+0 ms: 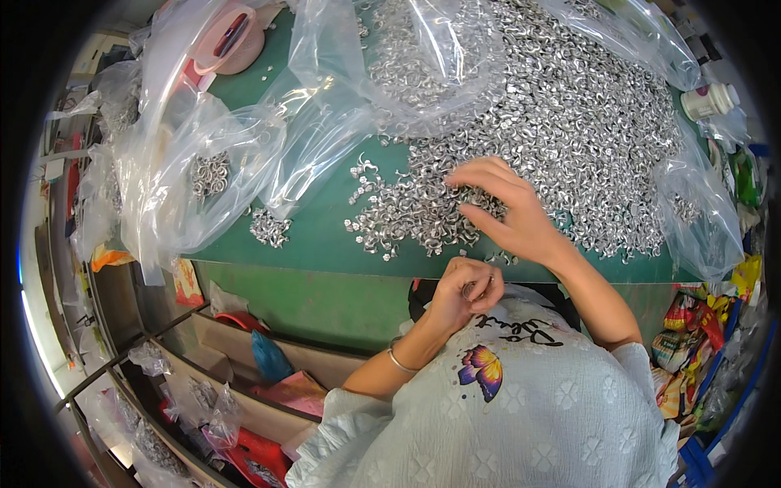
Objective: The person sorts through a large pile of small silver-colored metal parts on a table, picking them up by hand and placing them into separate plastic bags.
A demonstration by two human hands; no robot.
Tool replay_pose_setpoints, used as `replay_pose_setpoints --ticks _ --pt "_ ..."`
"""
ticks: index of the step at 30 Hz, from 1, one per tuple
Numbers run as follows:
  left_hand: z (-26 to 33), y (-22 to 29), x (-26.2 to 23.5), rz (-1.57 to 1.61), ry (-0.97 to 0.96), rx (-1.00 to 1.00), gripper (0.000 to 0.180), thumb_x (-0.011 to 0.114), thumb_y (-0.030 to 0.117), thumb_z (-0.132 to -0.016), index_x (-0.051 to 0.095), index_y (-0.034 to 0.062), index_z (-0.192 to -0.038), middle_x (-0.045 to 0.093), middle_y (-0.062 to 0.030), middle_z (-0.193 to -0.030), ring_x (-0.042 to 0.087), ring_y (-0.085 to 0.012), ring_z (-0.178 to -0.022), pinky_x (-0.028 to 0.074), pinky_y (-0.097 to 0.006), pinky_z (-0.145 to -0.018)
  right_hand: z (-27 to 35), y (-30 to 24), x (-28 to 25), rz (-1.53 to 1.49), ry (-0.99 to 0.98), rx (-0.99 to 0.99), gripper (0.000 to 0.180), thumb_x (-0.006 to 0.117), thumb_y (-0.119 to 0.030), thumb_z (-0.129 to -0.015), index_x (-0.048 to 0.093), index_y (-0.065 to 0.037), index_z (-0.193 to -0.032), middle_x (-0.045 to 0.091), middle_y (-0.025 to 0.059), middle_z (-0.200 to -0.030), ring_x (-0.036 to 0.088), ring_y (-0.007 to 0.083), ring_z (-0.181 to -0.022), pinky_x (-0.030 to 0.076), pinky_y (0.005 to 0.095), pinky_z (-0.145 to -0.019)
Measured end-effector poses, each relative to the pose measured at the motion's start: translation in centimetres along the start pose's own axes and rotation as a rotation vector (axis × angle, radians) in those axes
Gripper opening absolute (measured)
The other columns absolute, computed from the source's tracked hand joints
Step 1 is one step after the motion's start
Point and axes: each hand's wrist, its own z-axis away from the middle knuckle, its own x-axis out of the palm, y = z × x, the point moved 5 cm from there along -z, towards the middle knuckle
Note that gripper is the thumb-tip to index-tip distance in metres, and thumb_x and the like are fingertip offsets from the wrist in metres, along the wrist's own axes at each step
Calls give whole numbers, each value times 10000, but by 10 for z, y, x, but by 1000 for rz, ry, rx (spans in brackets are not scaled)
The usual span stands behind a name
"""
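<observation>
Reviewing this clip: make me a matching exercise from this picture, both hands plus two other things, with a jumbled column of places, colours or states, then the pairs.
Column one
1. Right hand
2. Basket
3. Left hand
4. Bottle

Column two
A. White, near the picture's right edge
B. Curled, close to the near edge of the green table
C. Thumb and fingers apart, at the silver metal pieces
D. Pink, toward the picture's upper left

Pairs: 1-C, 2-D, 3-B, 4-A
</observation>
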Motion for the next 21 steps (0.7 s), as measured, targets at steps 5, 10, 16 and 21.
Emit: replay_pose_setpoints --ticks 5,10,16,21 --pt "14 0 -12 -140 156 40 423 482 116 -861 311 65 -477 502 -125 -648 324 -88 -448 213 -214 -395 -21 14 41 478 -162 -166 600 736 -300 -710 534 -85 -1231 435 120 -1359 399 311 -1254 292 438 -1034" --pt "18 7 -20 20 247 93 203 470 77 -777 369 51 -602 437 -79 -713 376 -109 -507 225 -212 -404 -16 9 33 398 -211 -206 440 770 -211 -657 568 -53 -1014 504 93 -1162 458 285 -1165 348 424 -981" --pt "17 20 -17 -17 307 157 186 483 107 -775 353 65 -649 393 -69 -676 350 -115 -492 229 -228 -400 9 6 9 427 -265 -217 264 663 -67 -708 579 -37 -956 522 91 -1126 494 278 -1093 393 396 -938" --pt "16 21 -21 20 204 164 156 456 104 -757 335 71 -665 362 -56 -651 291 -96 -461 204 -227 -394 38 5 -14 450 -285 -149 259 629 -15 -707 593 -30 -963 539 97 -1088 505 282 -1094 401 397 -934"
